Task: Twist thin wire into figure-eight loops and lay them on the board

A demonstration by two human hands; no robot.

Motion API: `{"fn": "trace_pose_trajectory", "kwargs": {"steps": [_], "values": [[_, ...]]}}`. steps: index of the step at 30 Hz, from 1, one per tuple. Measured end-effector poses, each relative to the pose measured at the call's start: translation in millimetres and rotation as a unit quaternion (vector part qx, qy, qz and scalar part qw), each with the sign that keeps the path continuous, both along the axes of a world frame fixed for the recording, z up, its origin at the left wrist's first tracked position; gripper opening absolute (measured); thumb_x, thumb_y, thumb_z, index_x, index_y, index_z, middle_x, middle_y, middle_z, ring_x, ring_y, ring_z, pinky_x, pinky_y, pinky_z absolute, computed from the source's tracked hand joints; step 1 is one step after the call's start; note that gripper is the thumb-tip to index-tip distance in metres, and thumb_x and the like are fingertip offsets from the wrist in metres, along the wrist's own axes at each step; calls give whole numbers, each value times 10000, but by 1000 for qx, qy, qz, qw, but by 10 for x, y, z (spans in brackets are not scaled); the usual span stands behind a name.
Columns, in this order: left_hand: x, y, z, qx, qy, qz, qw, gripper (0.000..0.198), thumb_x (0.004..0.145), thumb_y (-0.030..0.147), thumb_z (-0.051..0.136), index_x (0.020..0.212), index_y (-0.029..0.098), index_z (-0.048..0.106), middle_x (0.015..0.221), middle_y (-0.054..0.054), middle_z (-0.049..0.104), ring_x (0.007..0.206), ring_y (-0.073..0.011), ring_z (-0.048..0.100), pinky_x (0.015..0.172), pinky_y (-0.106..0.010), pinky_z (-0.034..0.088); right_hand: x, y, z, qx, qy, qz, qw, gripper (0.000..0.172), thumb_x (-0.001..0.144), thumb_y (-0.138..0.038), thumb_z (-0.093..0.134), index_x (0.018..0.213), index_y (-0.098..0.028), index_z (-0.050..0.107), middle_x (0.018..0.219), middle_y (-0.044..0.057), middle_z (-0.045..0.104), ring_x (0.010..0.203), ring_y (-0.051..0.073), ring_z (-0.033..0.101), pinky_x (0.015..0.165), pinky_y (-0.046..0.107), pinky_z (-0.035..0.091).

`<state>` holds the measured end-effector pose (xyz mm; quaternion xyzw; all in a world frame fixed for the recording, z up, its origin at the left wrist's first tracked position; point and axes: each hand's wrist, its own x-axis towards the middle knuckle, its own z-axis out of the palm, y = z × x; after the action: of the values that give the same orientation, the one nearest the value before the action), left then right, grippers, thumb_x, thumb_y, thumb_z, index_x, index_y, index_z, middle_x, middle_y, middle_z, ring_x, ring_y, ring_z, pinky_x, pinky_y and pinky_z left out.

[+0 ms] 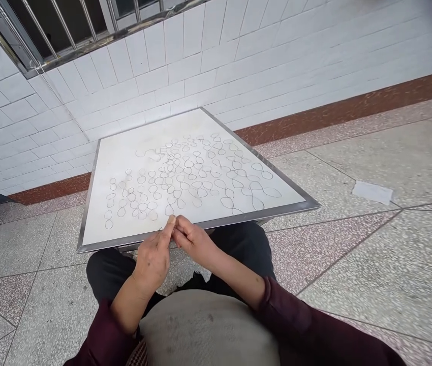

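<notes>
A white square board [124, 223] with a metal rim rests over my knees. Several thin wire loops [185, 175], bent into figure-eight shapes, lie spread across it. My left hand [155, 259] and my right hand [193, 239] meet at the board's near edge, fingertips pinched together. Whatever they pinch is too thin to make out. The nearest loops lie just beyond my fingertips.
A white tiled wall [239, 56] with a red-brown base strip stands behind the board, under a barred window [59, 25]. Speckled terrazzo floor [391, 244] surrounds me. A white scrap of paper [372, 192] lies on the floor at the right.
</notes>
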<state>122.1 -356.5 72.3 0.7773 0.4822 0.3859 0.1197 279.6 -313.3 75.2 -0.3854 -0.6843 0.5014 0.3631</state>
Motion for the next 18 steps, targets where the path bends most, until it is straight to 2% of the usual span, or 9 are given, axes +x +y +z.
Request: {"fn": "trace_pose_trajectory", "kwargs": {"steps": [3,6,8,9,11,13,15,18], "values": [[-20,-10,1,65,46,7,997,600,974,121,443,1535,271,290,1060,-79,720,940,-186,683,824,-341,569,22,34,8,-25,33,19,999,145,962,-353,436,872,-240,428,607,-65,476,558,130,423,577,271,357],[-53,-35,60,82,-34,63,994,565,963,152,501,1492,284,355,1119,-83,692,984,-182,667,860,-339,558,56,54,37,-44,67,24,996,172,973,-384,439,886,-236,427,598,-72,449,556,123,399,584,269,350],[-64,-43,122,25,-149,110,982,552,943,196,559,1463,275,392,1098,-83,676,998,-191,652,832,-330,549,76,56,65,-48,81,38,995,187,979,-391,434,879,-233,425,597,-74,437,558,117,391,587,265,345],[-64,-42,152,-28,-204,113,972,576,926,223,595,1462,262,388,1084,-83,668,1011,-196,642,820,-324,542,84,55,80,-49,81,49,994,191,981,-391,433,878,-231,428,599,-74,436,560,114,390,586,263,342],[-52,-33,195,-149,-291,69,942,641,884,264,662,1460,237,382,1022,-68,668,980,-188,633,810,-312,523,93,49,108,-48,65,73,994,191,983,-387,438,878,-227,441,607,-71,442,563,111,386,574,255,333],[-35,-23,205,-242,-356,15,903,667,853,289,702,1445,220,401,893,-26,665,859,-158,629,788,-295,499,98,44,129,-44,42,91,994,187,981,-376,445,875,-224,454,619,-65,457,573,109,393,567,249,330],[-26,-17,190,-291,-400,-6,869,680,831,301,726,1432,211,421,774,16,638,747,-131,605,755,-280,477,103,45,141,-40,29,105,993,186,980,-371,448,872,-220,461,634,-58,475,591,110,415,574,247,341],[-44,-10,162,-329,-413,-12,849,712,796,284,760,1426,204,436,719,36,624,711,-127,595,754,-285,465,120,56,149,-41,22,136,990,197,980,-387,454,879,-219,472,644,-56,484,603,111,430,584,247,353]]}}
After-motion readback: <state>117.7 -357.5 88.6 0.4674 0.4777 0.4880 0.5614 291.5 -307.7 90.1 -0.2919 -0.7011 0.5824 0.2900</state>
